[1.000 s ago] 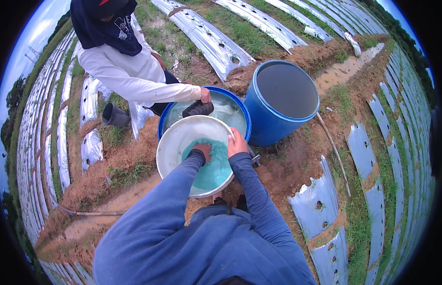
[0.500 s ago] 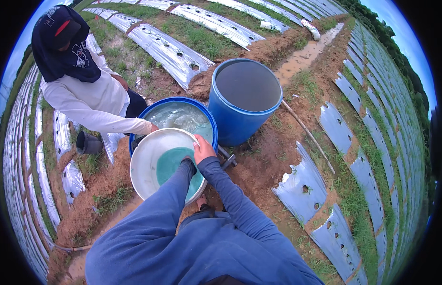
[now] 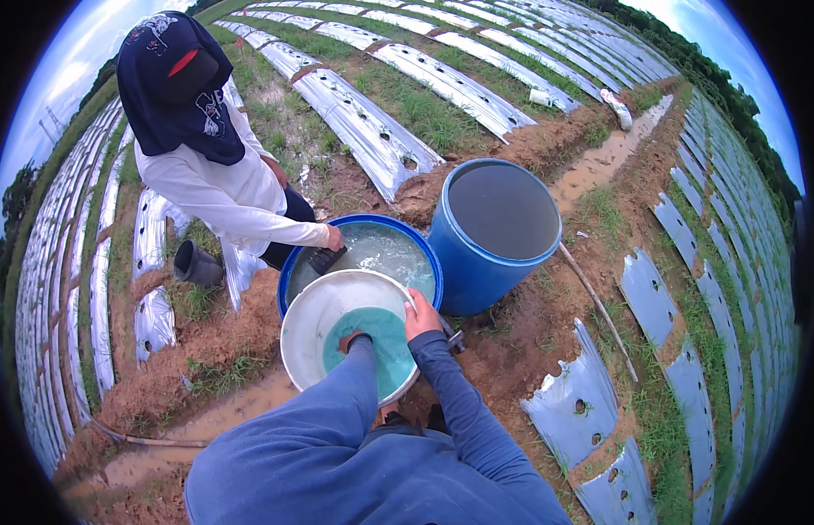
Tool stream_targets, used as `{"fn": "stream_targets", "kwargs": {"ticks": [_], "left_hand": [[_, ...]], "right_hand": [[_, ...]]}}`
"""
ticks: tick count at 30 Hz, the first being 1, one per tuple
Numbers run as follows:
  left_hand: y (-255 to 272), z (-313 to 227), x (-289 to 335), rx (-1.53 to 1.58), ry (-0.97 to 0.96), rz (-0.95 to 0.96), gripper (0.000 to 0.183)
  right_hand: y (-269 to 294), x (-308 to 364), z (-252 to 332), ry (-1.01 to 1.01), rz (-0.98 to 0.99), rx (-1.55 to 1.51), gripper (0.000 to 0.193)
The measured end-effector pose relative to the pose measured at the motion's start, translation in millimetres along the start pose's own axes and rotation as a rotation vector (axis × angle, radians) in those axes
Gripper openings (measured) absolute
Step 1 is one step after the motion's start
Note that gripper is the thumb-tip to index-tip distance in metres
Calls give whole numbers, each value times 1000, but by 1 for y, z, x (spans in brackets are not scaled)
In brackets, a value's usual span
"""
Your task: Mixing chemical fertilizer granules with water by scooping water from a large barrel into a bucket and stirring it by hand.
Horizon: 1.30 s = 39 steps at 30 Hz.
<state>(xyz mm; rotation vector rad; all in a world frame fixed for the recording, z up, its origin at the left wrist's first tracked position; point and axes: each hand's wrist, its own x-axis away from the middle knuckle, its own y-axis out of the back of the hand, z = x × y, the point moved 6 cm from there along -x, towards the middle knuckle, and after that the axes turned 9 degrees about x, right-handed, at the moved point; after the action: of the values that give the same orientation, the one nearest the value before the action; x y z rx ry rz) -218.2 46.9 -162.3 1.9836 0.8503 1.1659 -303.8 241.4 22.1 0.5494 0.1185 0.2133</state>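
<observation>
A white bucket (image 3: 319, 308) is tilted toward me, with blue-green liquid (image 3: 391, 343) in its bottom. My right hand (image 3: 420, 316) grips the bucket's right rim. My left hand (image 3: 351, 339) is down inside the bucket, in the liquid, and its fingers are hidden there. Just behind the bucket stands an open blue drum (image 3: 431, 254) of cloudy water. Over that drum's left side, a co-worker's hand (image 3: 334, 238) holds a dark ribbed object (image 3: 325, 259), whose kind I cannot make out.
A taller blue drum (image 3: 477, 262), nearly full of greyish water, stands to the right. The co-worker (image 3: 206, 166) is at the far left, near a black pail (image 3: 197, 264). A long stick (image 3: 599, 311) lies on the soil. Plastic-covered beds (image 3: 578, 398) and a muddy ditch (image 3: 613, 153) surround us.
My left hand has shifted leftward inside the bucket. The co-worker's hand has risen, and the dark object shows more. The whole view has moved, so everything sits lower and further right.
</observation>
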Motion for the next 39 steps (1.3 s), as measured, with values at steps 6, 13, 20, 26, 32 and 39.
{"fn": "stream_targets", "kwargs": {"ticks": [6,13,20,26,32,39], "left_hand": [[-40,-16,-13,574,163,352,53],[12,-89,27,358,116,584,51],[62,-40,-21,-473,-490,474,57],[189,-74,106,33,-956,681,47],[284,-22,98,198,-1419,-103,37],[226,67,-3,975,-705,131,52]], "right_hand": [[-15,-5,4,-3,70,35,34],[13,-23,-11,55,-64,78,29],[-32,-13,15,90,32,178,25],[-8,-12,-41,-57,-1,142,29],[-17,-12,-27,-70,51,21,31],[-15,99,-21,-608,312,-462,58]]}}
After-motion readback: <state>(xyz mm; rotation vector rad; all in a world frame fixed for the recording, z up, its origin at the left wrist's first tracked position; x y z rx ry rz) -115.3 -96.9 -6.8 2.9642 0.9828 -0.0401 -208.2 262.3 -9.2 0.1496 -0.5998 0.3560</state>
